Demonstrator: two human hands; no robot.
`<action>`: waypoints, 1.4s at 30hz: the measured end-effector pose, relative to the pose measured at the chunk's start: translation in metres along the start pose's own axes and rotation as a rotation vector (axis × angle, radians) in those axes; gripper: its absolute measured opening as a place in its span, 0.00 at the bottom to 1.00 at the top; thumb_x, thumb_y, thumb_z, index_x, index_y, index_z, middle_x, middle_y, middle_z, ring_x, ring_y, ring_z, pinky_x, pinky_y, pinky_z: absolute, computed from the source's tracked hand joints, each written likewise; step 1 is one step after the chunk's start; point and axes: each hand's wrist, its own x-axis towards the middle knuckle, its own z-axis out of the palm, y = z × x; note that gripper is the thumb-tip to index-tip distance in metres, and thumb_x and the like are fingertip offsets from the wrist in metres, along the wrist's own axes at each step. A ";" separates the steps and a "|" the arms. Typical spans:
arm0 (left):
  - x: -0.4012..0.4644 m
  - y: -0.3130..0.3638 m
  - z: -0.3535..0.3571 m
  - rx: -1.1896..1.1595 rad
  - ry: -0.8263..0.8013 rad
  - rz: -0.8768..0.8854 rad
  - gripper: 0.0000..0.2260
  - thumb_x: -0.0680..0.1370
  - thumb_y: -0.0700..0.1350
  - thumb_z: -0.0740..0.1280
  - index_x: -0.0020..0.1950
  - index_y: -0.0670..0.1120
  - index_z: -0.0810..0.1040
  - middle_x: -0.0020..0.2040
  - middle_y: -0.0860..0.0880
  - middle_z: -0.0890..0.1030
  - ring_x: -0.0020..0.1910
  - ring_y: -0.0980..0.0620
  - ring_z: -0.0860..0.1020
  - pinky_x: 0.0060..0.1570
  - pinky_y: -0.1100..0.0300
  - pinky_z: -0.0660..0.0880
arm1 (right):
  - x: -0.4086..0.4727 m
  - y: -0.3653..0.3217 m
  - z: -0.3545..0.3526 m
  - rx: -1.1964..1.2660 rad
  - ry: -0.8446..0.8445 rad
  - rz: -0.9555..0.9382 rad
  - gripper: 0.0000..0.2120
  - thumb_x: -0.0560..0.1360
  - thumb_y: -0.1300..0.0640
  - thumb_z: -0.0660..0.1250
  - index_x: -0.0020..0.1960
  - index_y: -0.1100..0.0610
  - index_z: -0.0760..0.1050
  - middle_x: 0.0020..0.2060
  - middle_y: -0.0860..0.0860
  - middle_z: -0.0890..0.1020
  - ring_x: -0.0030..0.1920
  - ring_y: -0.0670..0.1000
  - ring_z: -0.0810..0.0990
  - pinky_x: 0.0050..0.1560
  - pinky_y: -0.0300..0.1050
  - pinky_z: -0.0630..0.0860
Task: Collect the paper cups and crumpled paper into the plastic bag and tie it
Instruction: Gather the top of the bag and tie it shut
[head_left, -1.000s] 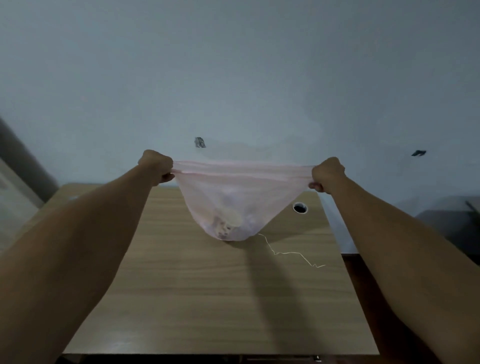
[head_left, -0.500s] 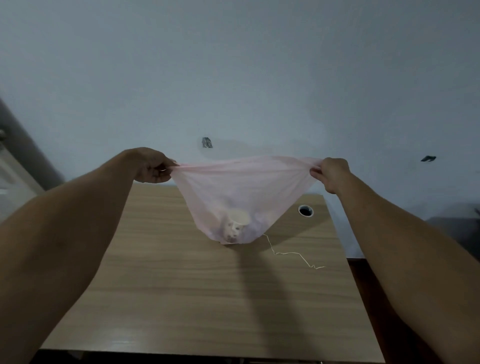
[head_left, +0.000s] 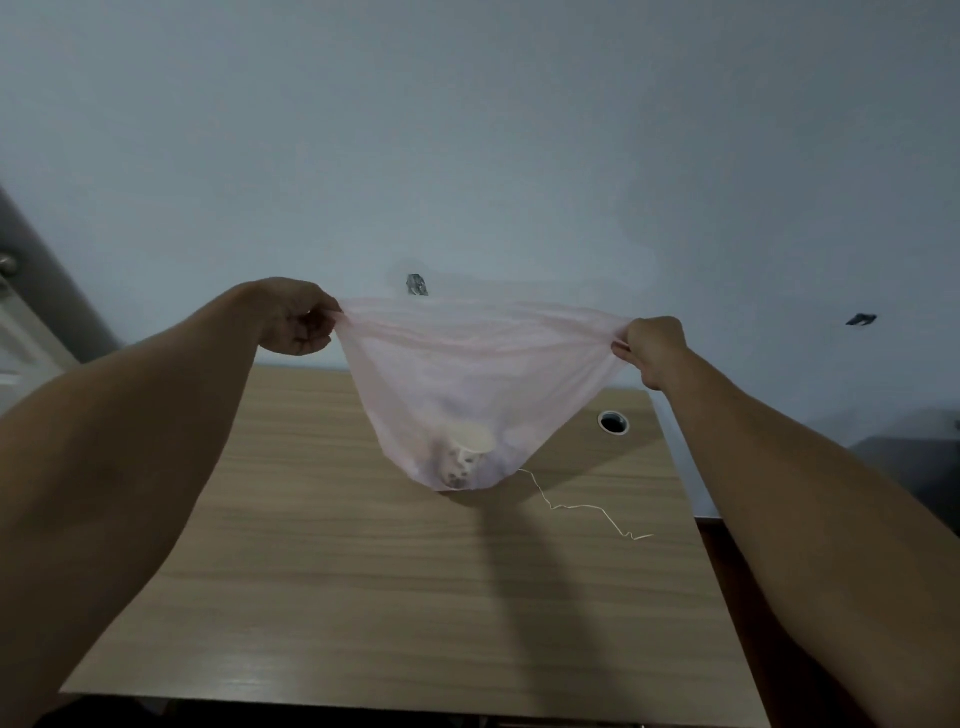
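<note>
I see a paper cup (head_left: 464, 451) inside the plastic bag (head_left: 480, 384). My left hand (head_left: 295, 318) and right hand (head_left: 652, 347) pinch its top corners tight. Tying is left.

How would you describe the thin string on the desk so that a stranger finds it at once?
Start at the wooden desk and find the round cable hole near its far right corner. Just below it, a pale string runs in a zigzag from under the hanging pink bag. It is the only loose thing lying flat on the wood.
</note>
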 end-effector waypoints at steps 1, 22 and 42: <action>0.000 0.001 -0.002 -0.066 -0.005 -0.008 0.05 0.79 0.36 0.66 0.45 0.43 0.74 0.38 0.49 0.75 0.35 0.54 0.76 0.43 0.58 0.77 | -0.003 -0.002 0.000 0.003 -0.001 0.002 0.05 0.76 0.73 0.63 0.48 0.70 0.77 0.43 0.58 0.79 0.46 0.58 0.84 0.59 0.54 0.81; 0.017 -0.043 0.005 0.643 0.361 0.731 0.05 0.75 0.37 0.74 0.50 0.41 0.85 0.47 0.44 0.83 0.49 0.47 0.79 0.50 0.59 0.72 | -0.018 0.011 -0.013 -0.595 -0.223 -0.499 0.23 0.69 0.65 0.74 0.62 0.55 0.74 0.53 0.54 0.77 0.51 0.55 0.77 0.48 0.45 0.72; 0.038 -0.075 0.039 0.234 0.350 0.380 0.07 0.76 0.45 0.66 0.49 0.41 0.74 0.47 0.36 0.77 0.40 0.41 0.77 0.42 0.52 0.74 | -0.020 0.039 0.002 -0.371 -0.054 0.036 0.07 0.72 0.62 0.66 0.38 0.59 0.69 0.33 0.55 0.73 0.30 0.52 0.72 0.23 0.38 0.62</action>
